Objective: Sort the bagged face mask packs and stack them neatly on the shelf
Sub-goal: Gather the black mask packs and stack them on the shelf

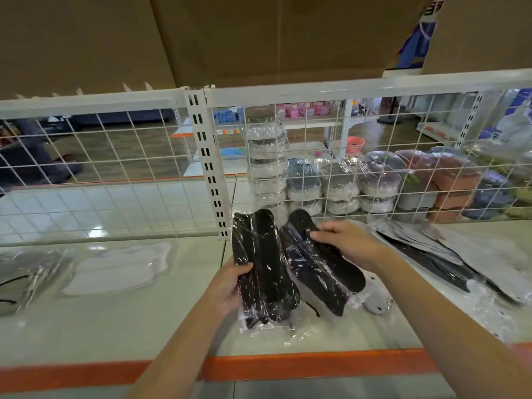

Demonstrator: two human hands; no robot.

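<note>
The wire mesh back panel (374, 156) closes off the rear of the shelf (129, 321), and the slotted upright (211, 168) splits it in the middle. Above, a white rail (316, 89) under cardboard boxes (259, 38) caps the opening. The left half has bare surface between a white mask pack (118, 272) and the orange front lip (288, 365). On the right, a spread of grey packs (449, 260) crowds the deck.

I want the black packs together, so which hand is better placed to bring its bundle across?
Probably the right hand: it pinches the loose black mask packs from above, while the left hand already grips a black bundle upright as a base.
</note>
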